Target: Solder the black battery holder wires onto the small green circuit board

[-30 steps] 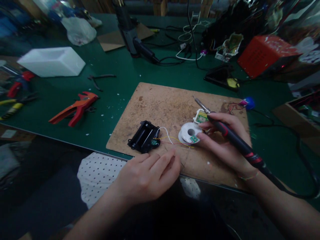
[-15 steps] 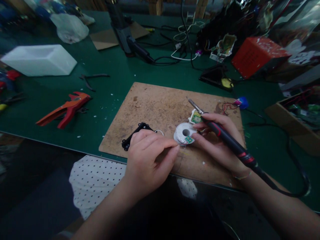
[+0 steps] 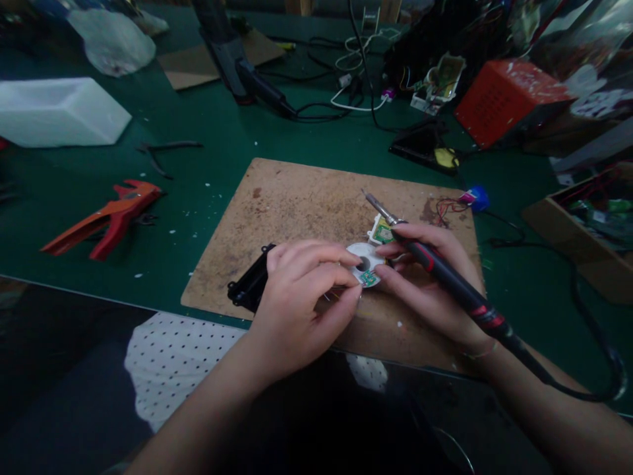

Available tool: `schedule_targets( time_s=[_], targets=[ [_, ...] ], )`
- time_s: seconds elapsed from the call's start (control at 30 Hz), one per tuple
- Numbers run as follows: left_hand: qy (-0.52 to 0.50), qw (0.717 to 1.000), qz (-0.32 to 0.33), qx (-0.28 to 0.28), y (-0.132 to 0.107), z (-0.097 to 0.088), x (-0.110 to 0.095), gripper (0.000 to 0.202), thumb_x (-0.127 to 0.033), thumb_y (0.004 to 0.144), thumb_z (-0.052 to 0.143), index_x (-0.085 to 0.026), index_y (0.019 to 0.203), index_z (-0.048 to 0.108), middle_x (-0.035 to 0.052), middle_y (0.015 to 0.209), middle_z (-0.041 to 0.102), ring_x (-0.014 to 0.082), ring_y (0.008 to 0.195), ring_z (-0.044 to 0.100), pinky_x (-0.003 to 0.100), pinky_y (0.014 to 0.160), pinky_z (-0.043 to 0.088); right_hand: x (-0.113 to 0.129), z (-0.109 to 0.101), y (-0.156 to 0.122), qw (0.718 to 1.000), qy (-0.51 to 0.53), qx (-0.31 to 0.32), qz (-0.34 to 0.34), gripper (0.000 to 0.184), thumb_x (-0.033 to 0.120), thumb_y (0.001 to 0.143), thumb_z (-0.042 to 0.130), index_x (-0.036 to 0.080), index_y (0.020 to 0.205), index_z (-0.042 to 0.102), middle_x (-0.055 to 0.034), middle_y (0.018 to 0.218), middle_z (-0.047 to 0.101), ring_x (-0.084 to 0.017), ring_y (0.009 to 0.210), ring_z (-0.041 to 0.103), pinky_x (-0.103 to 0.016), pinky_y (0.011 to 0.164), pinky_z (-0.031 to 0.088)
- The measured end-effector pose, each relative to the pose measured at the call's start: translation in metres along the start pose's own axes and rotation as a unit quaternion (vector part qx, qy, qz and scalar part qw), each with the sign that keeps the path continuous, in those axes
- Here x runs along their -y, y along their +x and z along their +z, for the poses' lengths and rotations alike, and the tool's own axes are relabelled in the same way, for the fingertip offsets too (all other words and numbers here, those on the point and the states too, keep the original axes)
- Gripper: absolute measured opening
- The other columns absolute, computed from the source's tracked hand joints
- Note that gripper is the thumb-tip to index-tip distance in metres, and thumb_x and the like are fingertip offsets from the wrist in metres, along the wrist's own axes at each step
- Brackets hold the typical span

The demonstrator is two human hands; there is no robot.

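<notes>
- Head view, centre: a small green circuit board lies on the near side of the upper face of a white spool, next to its central hole; the spool rests on a stained brown work board on the green tabletop.
- Left hand: fingers curved, thumb and fingertips drawn close together at the left edge of the circuit board; whether they pinch a wire or the board itself cannot be told. Short pieces of wire show beneath the fingers.
- Right hand: closed around a black-and-red soldering iron, with thumb and fingertips at the right side of the spool. The iron's metal tip points away from the person, apart from the circuit board.
- Black casing: on the work board at left, partly hidden by the left hand.
- White-framed module: just beyond the spool, partly covered by the iron and right hand.
- Tabletop, left: an orange-and-red hand tool, dark pliers and a white box.
- Tabletop, far side: a heat gun, upright and slightly tilted.
- Tabletop, right: a black stand with a yellow sponge, near a red metal unit.
</notes>
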State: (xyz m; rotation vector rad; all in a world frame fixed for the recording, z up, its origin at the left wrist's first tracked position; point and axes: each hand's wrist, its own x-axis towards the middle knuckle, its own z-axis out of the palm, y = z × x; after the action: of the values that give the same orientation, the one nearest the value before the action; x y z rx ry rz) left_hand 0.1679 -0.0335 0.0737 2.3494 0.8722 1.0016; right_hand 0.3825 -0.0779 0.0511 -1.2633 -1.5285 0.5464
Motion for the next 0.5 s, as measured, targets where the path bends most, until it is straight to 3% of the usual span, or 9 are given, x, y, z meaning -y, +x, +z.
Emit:
schedule_targets(
  time_s=[0.13,0.3,0.4,0.5],
  targets=[
    [-0.051,0.996,0.004,0.078,0.004,-0.001,0.007,0.009,-0.015,0.091,0.064,-0.024,0.091,0.062,-0.006,0.107,0.075,0.0168,0.109,0.066,0.045,0.1,0.038,0.0,0.0,-0.001,1.0,-0.005,-0.001,0.005,0.063,0.015,0.075,0.082,0.028,0.131,0.057,-0.0007,0.108,0.074,-0.017,0.097,0.073,-0.026,0.073,0.061],
    [-0.074,0.992,-0.007,0.097,0.004,-0.001,0.012,0.01,-0.015,0.091,0.063,-0.025,0.093,0.061,-0.0068,0.111,0.075,0.0173,0.117,0.063,0.045,0.103,0.036,0.005,0.001,0.0,1.0,-0.003,-0.022,0.021,0.059,0.02,0.076,0.083,0.029,0.129,0.058,-0.002,0.108,0.073,-0.019,0.096,0.073,-0.029,0.07,0.062],
    [-0.079,0.992,-0.01,0.093,0.005,0.0,0.012,0.012,-0.014,0.089,0.064,-0.025,0.092,0.061,-0.0076,0.11,0.076,0.0177,0.117,0.063,0.045,0.103,0.036,0.005,0.0,0.003,0.994,0.011,-0.106,0.024,0.045,0.028,0.084,0.076,0.031,0.126,0.061,-0.003,0.107,0.071,-0.019,0.088,0.073,-0.03,0.063,0.06],
    [-0.084,0.992,-0.011,0.093,0.006,0.001,0.013,0.012,-0.013,0.089,0.065,-0.025,0.09,0.061,-0.0071,0.11,0.076,0.0182,0.116,0.063,0.045,0.103,0.036,0.003,-0.002,0.006,0.972,0.005,-0.236,0.022,0.029,0.043,0.098,0.057,0.031,0.123,0.064,-0.0024,0.09,0.071,-0.015,0.065,0.069,-0.029,0.049,0.05]
  ],
)
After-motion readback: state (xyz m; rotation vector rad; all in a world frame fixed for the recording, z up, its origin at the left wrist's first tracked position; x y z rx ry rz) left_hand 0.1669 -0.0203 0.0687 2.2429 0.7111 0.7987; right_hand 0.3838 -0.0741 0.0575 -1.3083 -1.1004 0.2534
